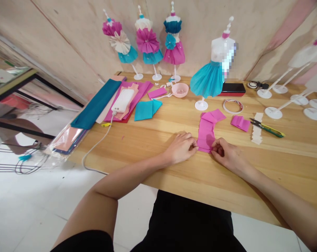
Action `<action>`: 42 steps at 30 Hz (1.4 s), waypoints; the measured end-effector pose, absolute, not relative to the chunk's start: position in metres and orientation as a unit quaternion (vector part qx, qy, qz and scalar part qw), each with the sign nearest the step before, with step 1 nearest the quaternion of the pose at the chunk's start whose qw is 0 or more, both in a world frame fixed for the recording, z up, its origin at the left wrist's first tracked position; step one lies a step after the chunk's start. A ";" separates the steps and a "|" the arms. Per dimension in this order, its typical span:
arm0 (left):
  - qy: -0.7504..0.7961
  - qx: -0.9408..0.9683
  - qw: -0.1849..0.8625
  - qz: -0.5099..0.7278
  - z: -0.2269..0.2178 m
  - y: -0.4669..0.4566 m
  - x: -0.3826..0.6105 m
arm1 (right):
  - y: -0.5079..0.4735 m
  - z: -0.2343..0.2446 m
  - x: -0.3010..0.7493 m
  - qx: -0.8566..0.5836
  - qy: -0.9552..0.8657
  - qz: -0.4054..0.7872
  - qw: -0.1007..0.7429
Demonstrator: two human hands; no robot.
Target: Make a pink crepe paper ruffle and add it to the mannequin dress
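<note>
A magenta strip of crepe paper (206,134) lies on the wooden table, its far end bent over to the right. My left hand (183,147) pinches the left corner of its near edge, fingers curled. At the right corner of that same edge, my right hand (224,153) pinches the paper between thumb and forefinger. A crease runs across the strip close to the near edge. Just beyond it stands a small white mannequin (218,50) wearing a turquoise pleated paper skirt (208,80). To the right rests a folded magenta paper piece (240,123).
Green-handled snips (272,129) lie across a cream paper strip (257,134). A tape roll (233,106), a pink bowl (180,90) and folded turquoise paper (144,110) sit farther back. A white power bank (123,99) trails a cable on the left. Several mannequins line the wall.
</note>
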State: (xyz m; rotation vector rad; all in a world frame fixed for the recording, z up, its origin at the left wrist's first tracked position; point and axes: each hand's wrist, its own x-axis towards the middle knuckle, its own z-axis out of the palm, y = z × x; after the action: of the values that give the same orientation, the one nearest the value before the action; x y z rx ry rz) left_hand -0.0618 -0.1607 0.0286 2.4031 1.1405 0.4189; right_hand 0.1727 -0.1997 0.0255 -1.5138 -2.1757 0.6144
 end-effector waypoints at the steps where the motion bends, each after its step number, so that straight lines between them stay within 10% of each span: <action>1: 0.414 0.870 0.219 0.151 0.029 -0.161 -0.061 | -0.199 0.025 0.172 -0.544 -0.780 0.225 0.211; 42: 0.376 0.884 0.239 0.143 0.023 -0.157 -0.062 | -0.198 0.022 0.180 -0.512 -0.833 0.143 0.152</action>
State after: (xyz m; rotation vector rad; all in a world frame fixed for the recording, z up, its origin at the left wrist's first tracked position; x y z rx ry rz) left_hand -0.0624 -0.1571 0.0228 2.4201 1.0287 0.3928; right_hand 0.1802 -0.1976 0.0221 -1.4675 -2.3911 0.4107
